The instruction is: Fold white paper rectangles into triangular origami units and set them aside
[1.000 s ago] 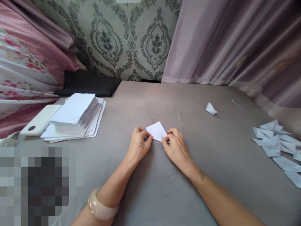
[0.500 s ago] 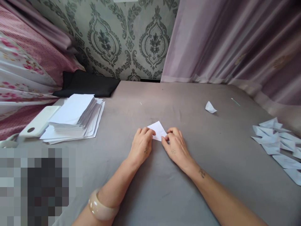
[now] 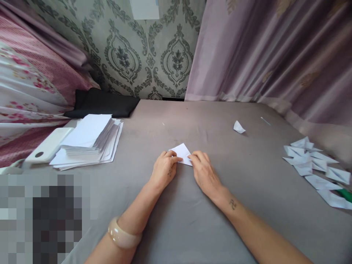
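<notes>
A small white sheet of folded paper lies on the grey cloth with a corner pointing away from me. My left hand is at its left side, thumb stretched over the paper's lower part and fingers curled at the left corner. At the right edge, my right hand has its fingers drawn together on the paper; the fingertips partly hide that corner. The paper's underside cannot be seen.
A stack of white paper stands at left beside a white device, with a black cloth behind. Several folded paper pieces lie at right, near something green. One folded piece and a thin stick lie farther back.
My right hand has shifted its fingers up along the paper's right edge, and my left thumb now reaches farther across the paper. The whole view has tilted slightly up and turned right.
</notes>
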A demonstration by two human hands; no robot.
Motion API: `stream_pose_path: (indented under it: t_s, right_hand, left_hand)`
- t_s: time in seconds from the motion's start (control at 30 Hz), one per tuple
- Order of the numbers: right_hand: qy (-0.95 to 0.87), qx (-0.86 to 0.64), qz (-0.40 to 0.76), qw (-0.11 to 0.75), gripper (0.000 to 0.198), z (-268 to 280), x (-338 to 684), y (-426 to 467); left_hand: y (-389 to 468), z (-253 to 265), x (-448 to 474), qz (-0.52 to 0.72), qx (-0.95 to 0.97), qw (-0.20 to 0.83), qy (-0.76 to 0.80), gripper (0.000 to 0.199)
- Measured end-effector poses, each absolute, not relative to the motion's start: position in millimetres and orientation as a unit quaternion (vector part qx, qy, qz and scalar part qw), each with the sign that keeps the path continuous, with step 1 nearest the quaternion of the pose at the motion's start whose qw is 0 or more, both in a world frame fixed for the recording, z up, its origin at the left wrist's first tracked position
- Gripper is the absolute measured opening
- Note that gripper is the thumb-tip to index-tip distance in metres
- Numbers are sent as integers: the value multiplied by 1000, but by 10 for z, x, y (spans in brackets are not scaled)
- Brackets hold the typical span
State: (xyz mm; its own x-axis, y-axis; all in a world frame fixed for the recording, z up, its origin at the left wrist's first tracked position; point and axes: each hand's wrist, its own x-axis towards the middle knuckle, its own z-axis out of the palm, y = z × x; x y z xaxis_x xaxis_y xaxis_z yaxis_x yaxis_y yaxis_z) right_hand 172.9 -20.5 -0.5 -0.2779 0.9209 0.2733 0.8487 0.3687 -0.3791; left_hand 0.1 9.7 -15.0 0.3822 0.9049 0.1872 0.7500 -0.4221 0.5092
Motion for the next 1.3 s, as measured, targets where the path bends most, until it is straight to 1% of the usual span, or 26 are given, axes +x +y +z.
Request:
stream_pose_path:
  t_s: [0.07,0.2,0.37,0.53,0.73,0.83,0.97,1.13,1.2,1.27,1.3]
  right_hand:
    - [-819,-531,65,206,30,4,1614,-280]
    - [-829,-537,48,150,27,23,1446,-391]
    - [-824,-557,15,102,38,92,1438,-428]
    - [-822,-567,-1,49,39,169,1491,-453]
    - [-810,-586,-30,11,38,187,1551,-475]
    - [-811,-583,-45,3,37,183,1541,-491]
    - [-811,-582,-61,14,38,151,1509,-493]
    - [-803,-590,-48,63,37,63,1519,-406]
    - [-803,-587,-23,100,35,26,1534,-349]
    - [-807,-571,16,151,33,-6,1556,-284]
    - [-808,-561,39,178,33,-20,1570,-249]
  left_hand:
    - [108,-154,0,228,811,183,507,38]
    - [125,-180,-7,249,796,208,511,38]
    - [123,-166,-7,262,764,230,543,31]
    - [127,-141,1,265,738,255,566,29]
    - [158,-172,-8,281,691,279,605,45]
    - [173,-119,-9,275,678,299,613,48]
    - [170,-13,8,275,659,304,631,43]
    - [152,-12,-16,311,608,304,664,20]
    - [128,-18,-48,328,589,296,676,21]
    - [91,0,-78,330,590,286,679,34]
    - [71,17,-87,326,591,284,681,36]
